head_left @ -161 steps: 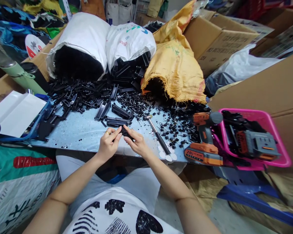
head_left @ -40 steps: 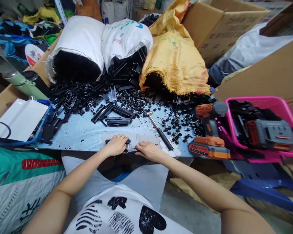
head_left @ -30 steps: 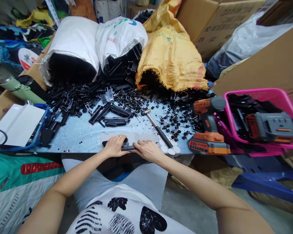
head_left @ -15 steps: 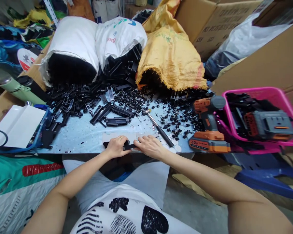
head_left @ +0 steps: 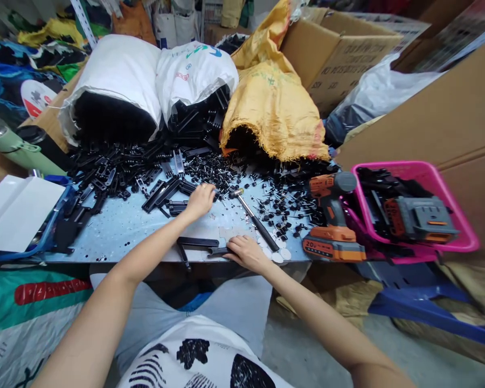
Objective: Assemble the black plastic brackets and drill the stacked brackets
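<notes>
The blue table [head_left: 117, 231] is crowded: a hammer [head_left: 255, 220] lies slantwise just beside the right hand [head_left: 246, 252], and to its right come loose black-headed pins [head_left: 278, 207], an upright drill [head_left: 334, 215] and a pink basket [head_left: 456, 215]. Two white sacks [head_left: 119, 70] and a yellow sack [head_left: 275, 102] close the back side. The long black bar [head_left: 198, 242] is at the near edge, and the short black piece [head_left: 219, 251] is by its right end. The right fingers are nearly closed, holding this piece's end between thumb and fingers. The left hand [head_left: 202, 199] reaches across to the pins; its fingers are bent, but I cannot tell whether they hold something. Its forearm partly covers the table. The sack openings are too dark to read, and a green bottle [head_left: 22, 153] is cut off at left.
</notes>
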A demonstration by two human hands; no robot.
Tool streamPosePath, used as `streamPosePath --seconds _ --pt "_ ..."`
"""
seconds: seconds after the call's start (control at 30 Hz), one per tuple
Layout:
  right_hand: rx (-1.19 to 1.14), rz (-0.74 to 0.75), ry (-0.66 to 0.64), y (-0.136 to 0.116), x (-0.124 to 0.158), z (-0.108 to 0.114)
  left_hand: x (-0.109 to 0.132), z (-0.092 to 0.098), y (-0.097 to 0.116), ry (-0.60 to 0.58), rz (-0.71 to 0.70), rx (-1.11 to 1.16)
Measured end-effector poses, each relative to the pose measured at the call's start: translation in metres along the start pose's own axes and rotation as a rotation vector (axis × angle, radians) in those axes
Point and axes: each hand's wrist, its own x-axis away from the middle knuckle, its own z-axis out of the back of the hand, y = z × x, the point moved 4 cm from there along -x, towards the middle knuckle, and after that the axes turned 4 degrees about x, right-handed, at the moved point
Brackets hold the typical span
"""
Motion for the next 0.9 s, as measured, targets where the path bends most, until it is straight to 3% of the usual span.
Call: streamPosePath --seconds 0.03,0.1,0.2,0.37,0.43,0.53,0.67,0.73,0.83,0.9 --pt "-0.018 -0.011 -0.010 -0.001 0.001 0.001 -0.024 0.000 -0.009 0.022 0.083 -0.047" --pt "-0.051 -0.055 -0.025 0.003 -0.001 0.006 -0.062 -0.007 -0.022 -0.057 0.158 -0.124" --pt "-0.063 -0.220 -0.002 0.034 -0.016 0.018 -0.090 -0.020 -0.032 -0.148 0.167 -0.159" --pt "0.048 -0.564 0.078 0.137 -0.060 0.023 -0.087 -0.023 -0.037 -0.129 0.162 -0.171" --pt "0.110 -0.611 0.049 0.168 -0.078 0.018 -0.083 -0.017 -0.043 -0.133 0.160 -0.170" --pt "0.120 -0.574 -0.028 0.189 -0.096 0.011 -0.081 -0.005 -0.056 -0.134 0.188 -0.178" --pt "0.135 -0.595 -0.021 0.190 -0.096 0.019 -0.087 0.002 -0.069 -0.100 0.254 -0.192" --pt "0.104 -0.604 0.075 0.177 -0.089 0.030 -0.092 -0.003 -0.068 -0.109 0.259 -0.179" --pt "-0.188 -0.548 0.318 0.137 -0.072 0.044 -0.099 -0.013 -0.062 -0.103 0.304 -0.171" --pt "-0.436 -0.497 0.398 0.099 -0.059 0.046 -0.102 -0.017 -0.061 -0.103 0.338 -0.171"
